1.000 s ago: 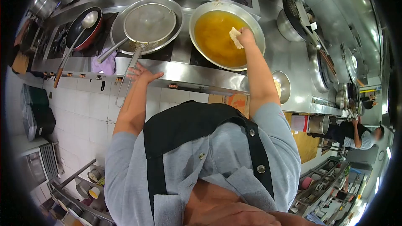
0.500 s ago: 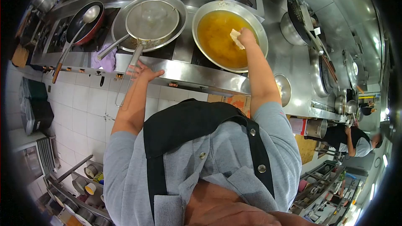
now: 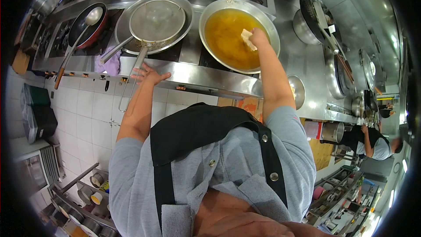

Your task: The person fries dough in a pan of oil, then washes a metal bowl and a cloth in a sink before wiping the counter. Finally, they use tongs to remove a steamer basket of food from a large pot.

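Over the near-right part of a wide metal pan (image 3: pixel 270 24) of amber oil (image 3: pixel 226 39), the right hand (image 3: pixel 258 38) is gripping a pale, rough-coated piece of food (image 3: pixel 248 40), its fingers pinching together on one edge. Very little is changing over this last second: the pan and stove are shifting slightly in view, apparently with the wearer's head, while the hand and piece are keeping almost the same place above the pan. That is suggesting a steady hold, with the piece not yet being let go.

The left hand (image 3: pixel 150 76) is resting at the stove's front rail (image 3: pixel 193 74), fingers spreading apart and seemingly clamping nothing. The looped handle of a mesh strainer (image 3: pixel 158 21) is running just beside it; whether they are touching, I cannot tell.

The fingertips on the piece are partly hiding behind the hand, and whether its lower end is meeting the oil is unclear. The right forearm is covering part of a metal bowl (image 3: pixel 300 92), leaving its pale contents hard to identify. Any flame under the pan is staying out of sight, and a co-worker (image 3: pixel 372 144) at far right is appearing too small to read.
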A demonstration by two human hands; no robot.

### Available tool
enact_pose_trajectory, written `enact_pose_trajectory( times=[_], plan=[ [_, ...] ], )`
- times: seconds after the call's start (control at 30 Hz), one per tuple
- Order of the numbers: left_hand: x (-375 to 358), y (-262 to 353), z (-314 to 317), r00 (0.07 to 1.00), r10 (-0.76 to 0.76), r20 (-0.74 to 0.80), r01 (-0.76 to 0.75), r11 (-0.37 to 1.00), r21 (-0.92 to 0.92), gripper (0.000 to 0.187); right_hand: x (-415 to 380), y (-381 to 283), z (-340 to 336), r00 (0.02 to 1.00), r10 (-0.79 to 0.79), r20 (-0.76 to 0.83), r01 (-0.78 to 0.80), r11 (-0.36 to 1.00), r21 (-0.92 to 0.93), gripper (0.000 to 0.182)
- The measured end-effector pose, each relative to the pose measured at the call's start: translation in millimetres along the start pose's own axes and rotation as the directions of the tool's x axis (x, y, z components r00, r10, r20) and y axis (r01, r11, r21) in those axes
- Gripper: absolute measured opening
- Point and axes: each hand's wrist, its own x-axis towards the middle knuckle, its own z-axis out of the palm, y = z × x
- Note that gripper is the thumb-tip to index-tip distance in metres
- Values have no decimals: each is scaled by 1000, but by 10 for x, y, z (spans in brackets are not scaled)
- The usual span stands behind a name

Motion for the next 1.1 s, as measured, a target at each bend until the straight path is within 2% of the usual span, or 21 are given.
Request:
enact_pose_trajectory(
  times=[0.1, 0.23, 0.33, 0.43, 0.53, 0.73, 1.1],
  plan=[
    [33, -28, 13, 999, 24, 22, -22, 997, -80, 141, 61, 61, -35, 1000, -17, -14, 17, 1000, 16, 29],
    [46, -10, -5, 999, 9, 41, -7, 999, -51, 142, 47, 60, -189, 1000, -4, -10, 4, 1000, 31, 31],
    [49, -5, 7, 1000, 11, 29, -10, 999, -38, 143, 28, 89, -268, 986, -92, -139, 99, 994, 42, 27],
    [134, -42, 59, 999, 31, 25, -30, 999, -38, 144, 16, 103, -366, 975, -127, -182, 138, 989, 45, 26],
    [201, -52, 93, 999, 39, 22, -38, 999, -21, 145, -29, 71, -500, 975, -151, -165, 155, 988, 17, 26],
    [269, -67, 148, 999, 39, 5, -39, 999, -6, 147, -213, -8, -711, 990, -127, -65, 133, 984, 117, 28],
    [143, -40, 82, 1000, 2, -15, -2, 1000, -22, 148, -354, 70, -713, 991, -98, -95, 109, 987, 115, 29]
  ],
)
